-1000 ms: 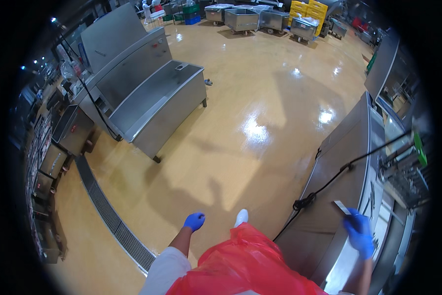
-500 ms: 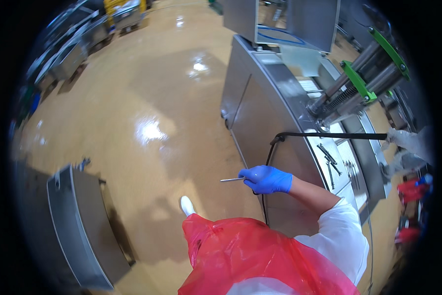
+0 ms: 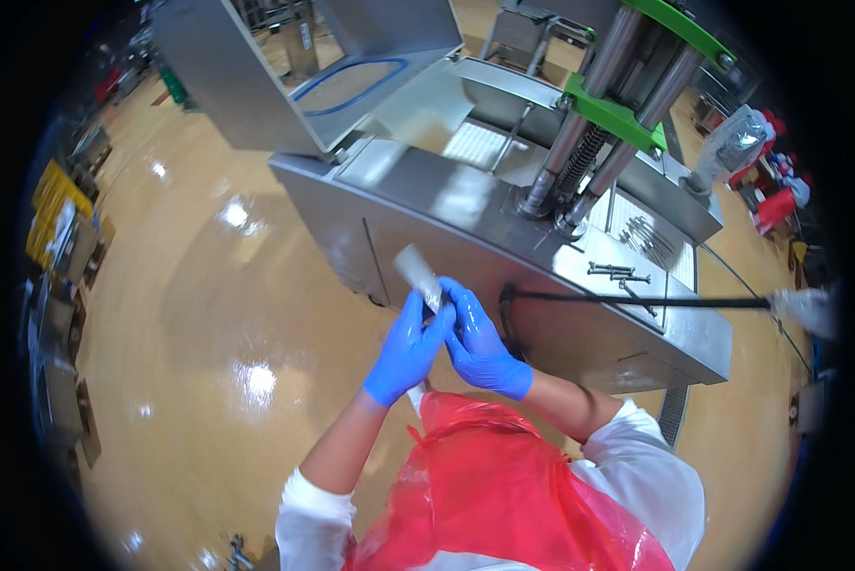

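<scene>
Both hands meet at chest height, in front of the stainless steel machine cabinet (image 3: pixel 541 276). Left hand in blue nitrile glove (image 3: pixel 406 350) & right hand in blue nitrile glove (image 3: pixel 480 347) both hold a small flat pale-grey strip, prob. metal or stiff plastic (image 3: pixel 418 273). It sticks up and to the left from between them, tilted. Left fingers (image 3: pixel 425 319) are wrapped around its lower end; right fingers (image 3: pixel 461 303) are closed against it from the other side, thumb pressing. Lower end is hidden inside the gloves, so exact grip can't be told.

Handling, as a judgement: the strip looks thin, light, rigid, w/ smooth faces, so likely slippery under wet-looking gloves. Its edges may be sharp. Best hold is at the lower end, pinching the flat faces, not the edges.

Around: a black hose (image 3: pixel 637 302) runs along the cabinet front to the right. Loose steel bolts (image 3: pixel 618 273) lie on the machine top, near green-capped steel columns (image 3: pixel 599 124). Glossy tan floor (image 3: pixel 208 314) to the left. Red plastic apron (image 3: pixel 484 485) over white sleeves below.
</scene>
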{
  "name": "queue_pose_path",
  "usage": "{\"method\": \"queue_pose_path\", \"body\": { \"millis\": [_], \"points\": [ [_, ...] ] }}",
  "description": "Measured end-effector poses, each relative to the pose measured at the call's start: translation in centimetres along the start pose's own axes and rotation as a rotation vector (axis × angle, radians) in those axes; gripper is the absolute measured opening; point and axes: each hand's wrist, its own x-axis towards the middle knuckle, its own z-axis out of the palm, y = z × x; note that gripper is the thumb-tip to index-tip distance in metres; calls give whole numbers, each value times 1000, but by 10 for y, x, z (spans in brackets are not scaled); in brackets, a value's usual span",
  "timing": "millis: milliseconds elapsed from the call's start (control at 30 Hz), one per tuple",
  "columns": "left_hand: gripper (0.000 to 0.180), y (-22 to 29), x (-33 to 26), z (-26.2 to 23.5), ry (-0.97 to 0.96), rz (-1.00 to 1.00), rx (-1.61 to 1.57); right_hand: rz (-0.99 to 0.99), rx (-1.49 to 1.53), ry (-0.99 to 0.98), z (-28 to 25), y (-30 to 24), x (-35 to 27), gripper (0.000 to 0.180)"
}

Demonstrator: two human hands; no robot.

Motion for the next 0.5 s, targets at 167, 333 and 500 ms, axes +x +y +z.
{"method": "queue_pose_path", "body": {
  "millis": [167, 333, 500],
  "points": [
    [28, 22, 144, 13, -5, -13, -192, -129, -299, 181, -42, 16, 89, 62],
    [31, 26, 296, 4, -285, 17, -58, -33, -649, 310, -72, 41, 112, 39],
    [26, -22, 497, 17, -362, 360, 521, 176, -635, 535, -73, 108, 117, 33]
  ]
}}
